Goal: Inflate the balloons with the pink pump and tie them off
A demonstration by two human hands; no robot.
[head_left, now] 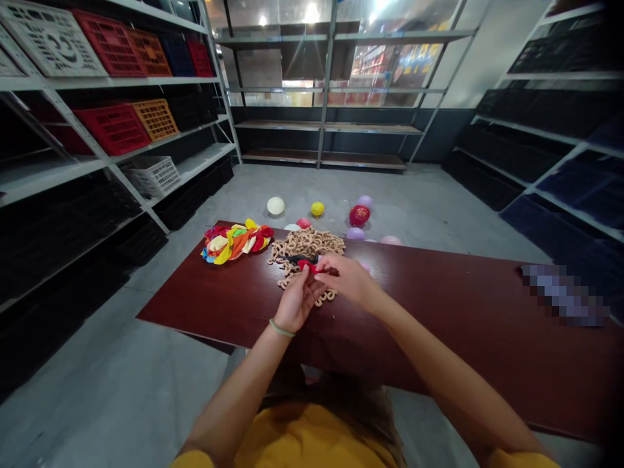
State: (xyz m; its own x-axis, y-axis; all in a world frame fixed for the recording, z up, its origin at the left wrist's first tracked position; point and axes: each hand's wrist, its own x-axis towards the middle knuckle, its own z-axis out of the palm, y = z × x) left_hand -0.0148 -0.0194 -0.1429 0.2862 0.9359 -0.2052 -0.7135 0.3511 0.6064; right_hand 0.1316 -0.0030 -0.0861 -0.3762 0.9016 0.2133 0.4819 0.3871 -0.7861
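My left hand (296, 303), with a pale green band at its wrist, pinches a small limp red balloon (307, 265) between thumb and fingers. From the other side my right hand (347, 278) closes its fingertips on the same balloon. Just behind the hands is a slim black object (294, 259), partly hidden; its kind is unclear. Beneath and beyond lies a heap of tan curved pieces (312, 242), some shaped like rings or hooks. Left of it sits a pile of limp, brightly coloured pieces (236, 242) that look like uninflated balloons.
The dark red table (429, 312) stretches across in front of me. A blurred purplish item (560, 296) lies at its right end. Several inflated balloons, including a red one (359, 215), rest on the floor behind. Shelves with crates (114, 129) stand at the left; more shelving surrounds the room.
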